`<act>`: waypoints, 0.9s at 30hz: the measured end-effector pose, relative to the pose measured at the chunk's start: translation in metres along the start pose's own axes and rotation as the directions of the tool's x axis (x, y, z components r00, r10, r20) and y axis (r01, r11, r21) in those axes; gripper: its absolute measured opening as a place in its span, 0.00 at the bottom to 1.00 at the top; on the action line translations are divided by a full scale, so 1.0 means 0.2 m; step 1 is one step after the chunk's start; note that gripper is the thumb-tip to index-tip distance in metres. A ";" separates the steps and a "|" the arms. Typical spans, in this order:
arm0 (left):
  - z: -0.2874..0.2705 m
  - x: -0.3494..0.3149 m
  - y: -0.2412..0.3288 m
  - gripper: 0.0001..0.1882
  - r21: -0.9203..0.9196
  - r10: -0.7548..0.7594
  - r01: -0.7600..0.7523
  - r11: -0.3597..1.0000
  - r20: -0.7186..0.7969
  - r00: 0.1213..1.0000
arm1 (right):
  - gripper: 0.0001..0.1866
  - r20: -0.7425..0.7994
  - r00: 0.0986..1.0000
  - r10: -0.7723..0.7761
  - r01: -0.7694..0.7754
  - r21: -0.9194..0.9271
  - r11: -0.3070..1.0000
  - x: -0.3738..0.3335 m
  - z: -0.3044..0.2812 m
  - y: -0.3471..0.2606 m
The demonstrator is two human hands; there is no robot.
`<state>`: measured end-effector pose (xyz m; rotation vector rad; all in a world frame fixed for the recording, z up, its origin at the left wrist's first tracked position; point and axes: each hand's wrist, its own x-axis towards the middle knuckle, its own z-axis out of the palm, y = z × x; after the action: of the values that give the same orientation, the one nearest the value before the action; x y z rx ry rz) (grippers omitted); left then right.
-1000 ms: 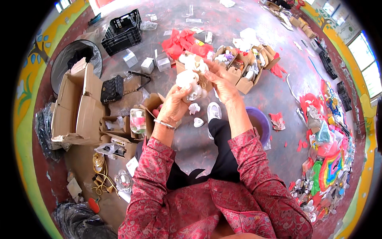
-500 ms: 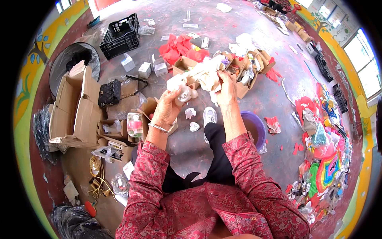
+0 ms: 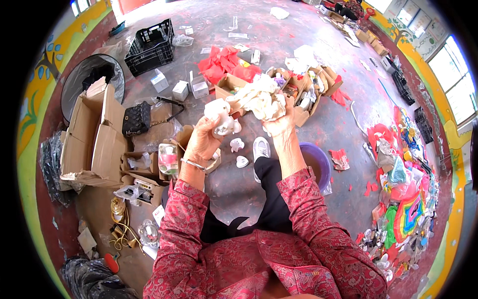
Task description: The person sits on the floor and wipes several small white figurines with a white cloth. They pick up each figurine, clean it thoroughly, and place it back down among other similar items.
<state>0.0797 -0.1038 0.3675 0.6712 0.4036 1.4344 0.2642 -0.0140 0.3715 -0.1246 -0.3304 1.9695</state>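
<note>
My left hand is closed around a glossy white figurine with rounded lumps; its exact shape is partly hidden by my fingers. A crumpled cream cloth is gripped in my right hand, bunched up above the palm. The cloth hangs over the edge of a small cardboard box. Below the figurine, a small white ornament and a white heart-shaped piece lie on the floor between my hands.
A purple bucket stands beside my right forearm. Cardboard boxes of mixed items sit ahead. At left are a large open carton, a black handbag and a black crate. A colourful heap spreads at right.
My right hand has turned palm-up under the cloth, which is now gathered into a bundle instead of stretched toward the figurine. The left hand has tilted the figurine and shifted slightly left.
</note>
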 end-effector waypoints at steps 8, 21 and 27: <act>0.04 -0.04 0.02 0.27 0.211 -0.093 0.116 0.971 -0.114 0.989 | 0.10 -0.048 0.999 -0.018 0.009 -0.182 0.983 -0.01 -0.07 -0.07; -0.07 0.01 -0.04 0.17 0.978 0.011 -0.199 0.063 0.198 0.980 | 0.14 0.434 0.900 0.037 0.429 -0.868 -0.249 -0.11 0.16 0.21; 0.11 0.01 -0.08 0.27 0.759 -0.075 0.101 0.643 -0.069 0.995 | 0.12 0.002 1.000 0.031 -0.007 -0.963 0.271 -0.08 0.16 0.16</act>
<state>0.1049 -0.1063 0.3741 1.2928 1.0941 1.1401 0.2359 -0.0465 0.3928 -0.9189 -1.5666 1.4844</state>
